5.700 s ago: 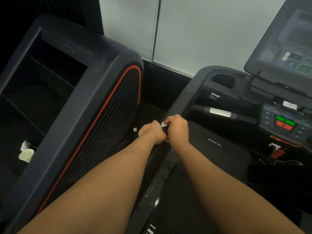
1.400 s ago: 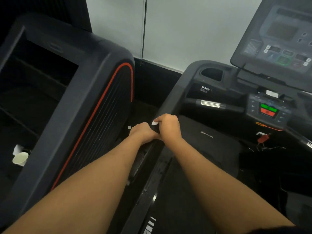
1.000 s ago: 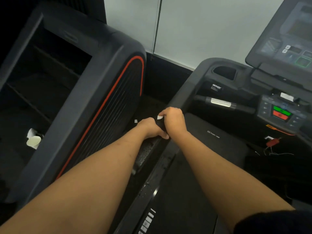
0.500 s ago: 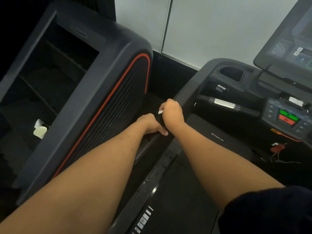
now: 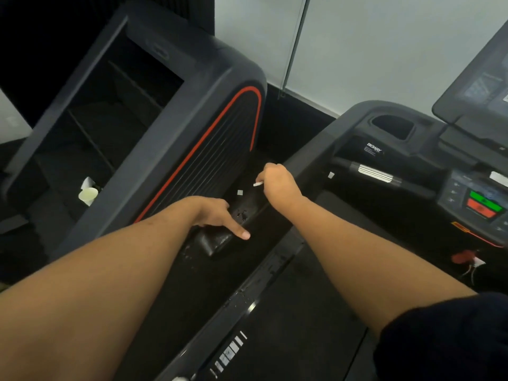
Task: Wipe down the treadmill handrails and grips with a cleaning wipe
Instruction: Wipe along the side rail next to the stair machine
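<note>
The treadmill's dark left handrail (image 5: 248,206) runs from its wet, blunt end (image 5: 217,242) up toward the console. My left hand (image 5: 213,214) lies over the rail near that end, thumb stretched along the top and fingers dropping out of sight over the far side. Farther up the rail, my right hand (image 5: 280,184) is closed round the rail, holding a white cleaning wipe (image 5: 258,183); only a small edge of the wipe sticks out at the left of the fist. Water drops show on the rail between the hands.
A neighbouring machine (image 5: 192,127) with a red stripe stands close on the left, with a paper cup (image 5: 88,195) in it. To the right are the silver pulse grip (image 5: 371,173), the console buttons (image 5: 484,202), a cup holder (image 5: 393,128) and the belt (image 5: 297,334) below.
My right hand has slid up the handrail with the wipe, away from my left hand; the two hands, touching before, are now apart. My left hand has slipped back toward the rail's end.
</note>
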Demonstrator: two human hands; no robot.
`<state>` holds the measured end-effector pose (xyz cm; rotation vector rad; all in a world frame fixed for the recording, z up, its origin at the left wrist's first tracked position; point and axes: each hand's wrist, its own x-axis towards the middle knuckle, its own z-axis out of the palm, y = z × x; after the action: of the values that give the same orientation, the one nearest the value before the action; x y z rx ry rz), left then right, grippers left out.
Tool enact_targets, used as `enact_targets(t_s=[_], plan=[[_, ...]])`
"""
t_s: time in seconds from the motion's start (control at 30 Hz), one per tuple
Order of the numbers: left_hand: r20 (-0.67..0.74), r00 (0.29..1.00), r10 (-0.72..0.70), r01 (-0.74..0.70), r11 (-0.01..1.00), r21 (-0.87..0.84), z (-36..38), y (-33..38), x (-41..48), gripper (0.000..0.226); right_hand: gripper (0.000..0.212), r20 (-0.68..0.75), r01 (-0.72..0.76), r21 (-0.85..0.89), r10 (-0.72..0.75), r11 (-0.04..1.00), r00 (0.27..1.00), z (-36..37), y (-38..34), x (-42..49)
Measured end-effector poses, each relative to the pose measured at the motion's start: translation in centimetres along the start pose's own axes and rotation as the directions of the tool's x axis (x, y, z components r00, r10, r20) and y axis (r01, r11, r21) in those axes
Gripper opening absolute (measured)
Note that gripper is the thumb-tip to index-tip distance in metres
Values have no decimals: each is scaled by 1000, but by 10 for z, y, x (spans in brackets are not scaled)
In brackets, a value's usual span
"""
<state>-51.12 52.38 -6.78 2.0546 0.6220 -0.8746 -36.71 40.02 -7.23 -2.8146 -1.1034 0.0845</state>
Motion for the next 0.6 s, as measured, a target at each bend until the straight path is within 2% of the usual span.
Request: enact_targets(t_s=[0.1, 0.17, 0.23, 0.3, 0.37, 0.47, 0.53, 0.6], plan=[[-70, 997, -15, 15, 1000, 5, 8, -4, 1, 124, 31, 140, -101, 0, 100, 995, 985, -14, 8, 16], [-89, 996, -18, 18, 1000, -5, 9, -4, 2, 126, 30, 36, -117, -32, 118, 993, 992, -11, 7, 11], [-75, 997, -31, 31, 1000, -5, 7, -2, 0, 126, 30, -10, -30, -88, 29, 996, 1000, 0, 0, 3], [-60, 997, -42, 42, 999, -12, 7, -1, -1, 127, 36, 75, -9, -89, 16, 996, 997, 1, -4, 2], [-57, 997, -48, 47, 998, -30, 8, -2, 0, 128, 42, 209, -49, -46, 57, 998, 976, -11, -3, 8], [-73, 996, -56, 54, 998, -33, 11, -3, -1, 129, 36, 126, -104, -22, 106, 994, 986, -15, 5, 11], [-50, 997, -66, 65, 997, -29, 9, 1, -5, 130, 28, 36, -66, -85, 69, 994, 997, -10, 0, 2], [-29, 997, -75, 74, 997, -32, 7, 4, -6, 132, 25, 8, -4, -87, 4, 996, 1000, -6, -10, -7]])
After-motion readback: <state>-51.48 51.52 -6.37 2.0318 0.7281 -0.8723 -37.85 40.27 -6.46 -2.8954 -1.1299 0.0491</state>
